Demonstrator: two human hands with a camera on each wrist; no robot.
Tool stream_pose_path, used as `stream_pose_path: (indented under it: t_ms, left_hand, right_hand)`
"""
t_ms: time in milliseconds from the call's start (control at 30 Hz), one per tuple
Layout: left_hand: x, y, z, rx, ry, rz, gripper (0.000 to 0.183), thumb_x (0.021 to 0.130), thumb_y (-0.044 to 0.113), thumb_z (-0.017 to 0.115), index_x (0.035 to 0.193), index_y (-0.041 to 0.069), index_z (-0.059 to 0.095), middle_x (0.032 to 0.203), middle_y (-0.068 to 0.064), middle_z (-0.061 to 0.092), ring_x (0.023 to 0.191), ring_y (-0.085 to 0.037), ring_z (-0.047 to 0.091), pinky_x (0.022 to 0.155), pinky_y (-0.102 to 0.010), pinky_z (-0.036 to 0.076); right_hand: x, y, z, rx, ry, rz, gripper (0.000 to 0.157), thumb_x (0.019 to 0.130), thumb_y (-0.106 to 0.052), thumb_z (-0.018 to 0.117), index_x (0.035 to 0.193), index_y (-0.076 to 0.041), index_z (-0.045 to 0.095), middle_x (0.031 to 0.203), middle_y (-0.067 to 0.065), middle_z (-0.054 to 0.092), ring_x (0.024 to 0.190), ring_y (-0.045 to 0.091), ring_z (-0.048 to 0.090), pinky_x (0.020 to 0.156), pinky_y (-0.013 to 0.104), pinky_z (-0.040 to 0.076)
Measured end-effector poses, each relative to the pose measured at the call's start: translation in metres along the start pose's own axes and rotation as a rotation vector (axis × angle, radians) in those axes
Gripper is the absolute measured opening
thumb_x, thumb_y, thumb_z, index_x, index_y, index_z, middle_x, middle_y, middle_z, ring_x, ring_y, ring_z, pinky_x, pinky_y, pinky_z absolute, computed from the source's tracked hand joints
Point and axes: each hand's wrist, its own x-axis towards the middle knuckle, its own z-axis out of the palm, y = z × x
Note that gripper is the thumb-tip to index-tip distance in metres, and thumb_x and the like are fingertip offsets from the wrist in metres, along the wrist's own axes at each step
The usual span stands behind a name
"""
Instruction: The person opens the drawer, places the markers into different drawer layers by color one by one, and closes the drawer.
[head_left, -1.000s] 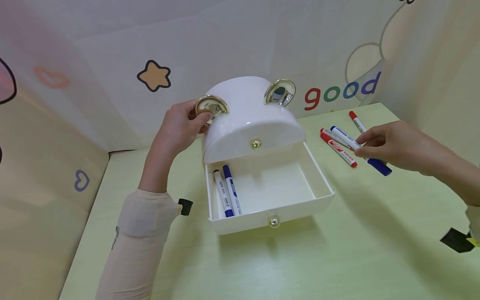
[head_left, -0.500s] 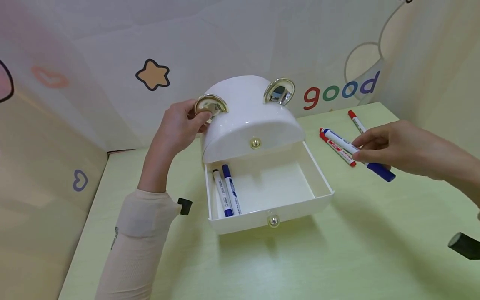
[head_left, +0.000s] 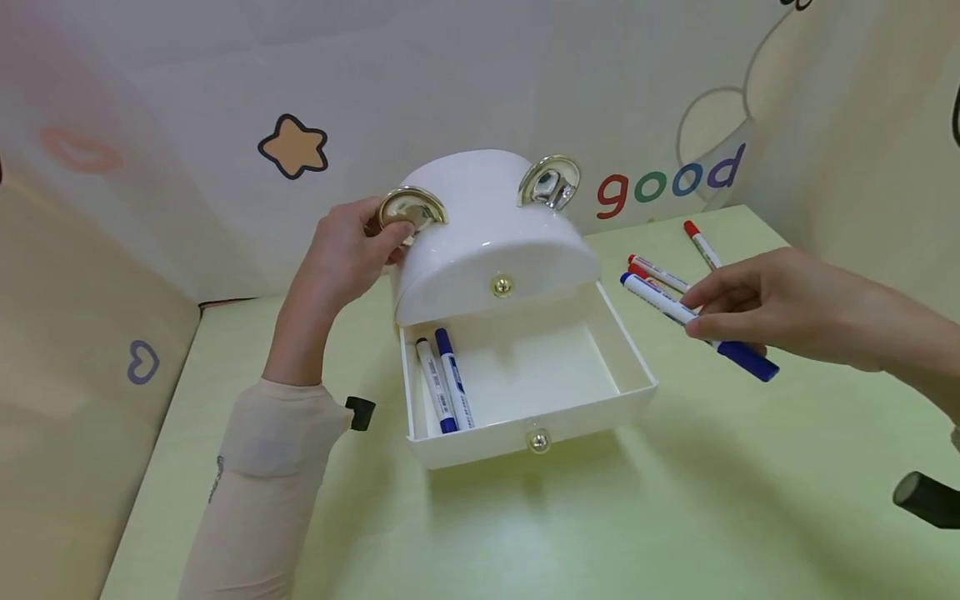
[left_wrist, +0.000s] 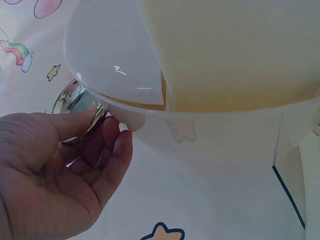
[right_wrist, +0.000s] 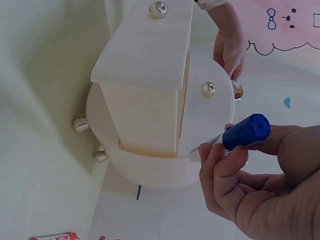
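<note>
My left hand [head_left: 341, 254] pinches the gold ear [head_left: 411, 208] on the left of a glossy white box [head_left: 480, 204]; the left wrist view shows thumb and fingers around that ear [left_wrist: 75, 102]. Below, the box's drawer [head_left: 547, 358] is pulled out, with two whiteboard markers [head_left: 446, 383] lying along its left side. To the right of the box, my right hand [head_left: 795, 308] holds a white marker with a blue cap [head_left: 748, 360] between thumb and fingers, tilted over the table. In the right wrist view the blue cap [right_wrist: 246, 132] points toward the camera.
Several red-capped markers lie at the back right of the table, among them one [head_left: 656, 271] under the held marker and one [head_left: 701, 242] farther back. A printed cloth wall [head_left: 337, 75] stands close behind the box. The drawer's front knob [head_left: 538, 441] sticks out.
My right hand has lifted the blue marker off the red ones and drawn it slightly toward me. The left hand keeps its hold on the ear; the whole view has shifted slightly.
</note>
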Motion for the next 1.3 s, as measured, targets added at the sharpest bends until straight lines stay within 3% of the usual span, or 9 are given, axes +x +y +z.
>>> stream_pose_path:
  t_ms: [333, 633, 800, 1300]
  left_hand:
    - [0.001, 0.002, 0.0, -0.019, -0.002, 0.004, 0.03, 0.107, 0.014, 0.058, 0.134, 0.0, 0.06, 0.12, -0.02, 0.066, 0.104, -0.033, 0.067, 0.097, -0.043, 0.056]
    - [0.002, 0.003, -0.001, -0.024, 0.003, 0.011, 0.031, 0.107, 0.015, 0.057, 0.135, 0.0, 0.06, 0.122, -0.02, 0.065, 0.104, -0.033, 0.067, 0.097, -0.044, 0.056]
    - [0.001, 0.001, -0.001, -0.024, -0.002, 0.004, 0.032, 0.107, 0.015, 0.057, 0.136, 0.0, 0.059, 0.122, -0.021, 0.064, 0.104, -0.034, 0.066, 0.098, -0.046, 0.056]
    - [0.003, 0.0, 0.003, -0.031, 0.007, 0.002, 0.031, 0.107, 0.014, 0.058, 0.135, 0.0, 0.059, 0.121, -0.02, 0.065, 0.103, -0.033, 0.066, 0.096, -0.042, 0.057]
  right_hand:
    - [-0.003, -0.007, -0.001, -0.017, -0.045, -0.021, 0.041, 0.096, -0.034, 0.076, 0.128, -0.009, 0.07, 0.097, 0.001, 0.071, 0.079, 0.019, 0.062, 0.061, 0.029, 0.048]
    - [-0.002, -0.023, 0.001, -0.024, -0.087, -0.06, 0.04, 0.098, -0.028, 0.074, 0.128, -0.003, 0.069, 0.091, -0.002, 0.073, 0.077, 0.018, 0.064, 0.067, 0.029, 0.051]
    - [0.005, -0.029, 0.007, 0.041, -0.137, -0.068, 0.034, 0.099, -0.023, 0.073, 0.127, -0.003, 0.069, 0.086, 0.001, 0.07, 0.071, 0.019, 0.064, 0.06, 0.029, 0.051]
    - [0.029, -0.039, 0.015, 0.046, -0.193, -0.057, 0.042, 0.099, -0.024, 0.073, 0.129, 0.004, 0.066, 0.081, 0.004, 0.07, 0.066, 0.021, 0.061, 0.059, 0.03, 0.052]
